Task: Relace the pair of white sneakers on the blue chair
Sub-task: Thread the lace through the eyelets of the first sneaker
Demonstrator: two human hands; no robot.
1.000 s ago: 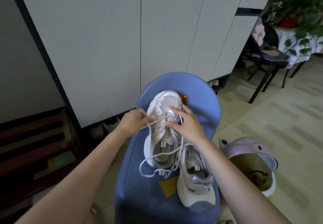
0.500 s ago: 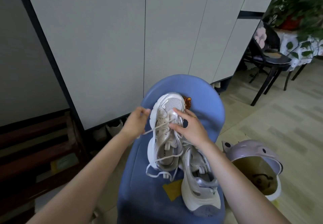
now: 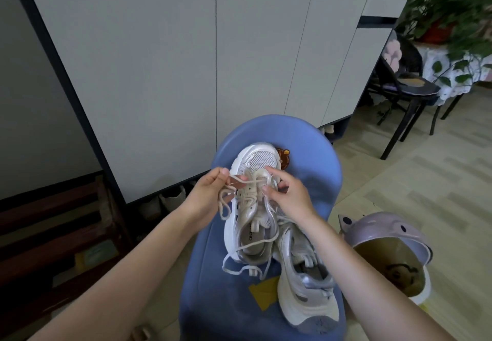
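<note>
Two white sneakers lie on the blue chair (image 3: pixel 213 282). The upper sneaker (image 3: pixel 253 207) points its toe away from me; the lower sneaker (image 3: pixel 306 287) lies beside it to the right with its toe toward me. My left hand (image 3: pixel 210 194) pinches a stretch of the white lace (image 3: pixel 239 253) at the upper sneaker's left side, with loose loops hanging under it. My right hand (image 3: pixel 287 194) holds the shoe's front eyelet area, fingers curled on the lace there. More lace trails over the seat below the shoe.
A lilac bin (image 3: pixel 386 250) with an open lid stands on the floor right of the chair. White cabinet doors (image 3: pixel 213 61) rise behind. A dark chair (image 3: pixel 404 93) and a table with a potted plant (image 3: pixel 447 8) stand far right. Wooden steps (image 3: pixel 53 234) sit left.
My left hand has drawn the lace out to the left, so loops now hang under it. My right hand stayed on the front of the upper sneaker.
</note>
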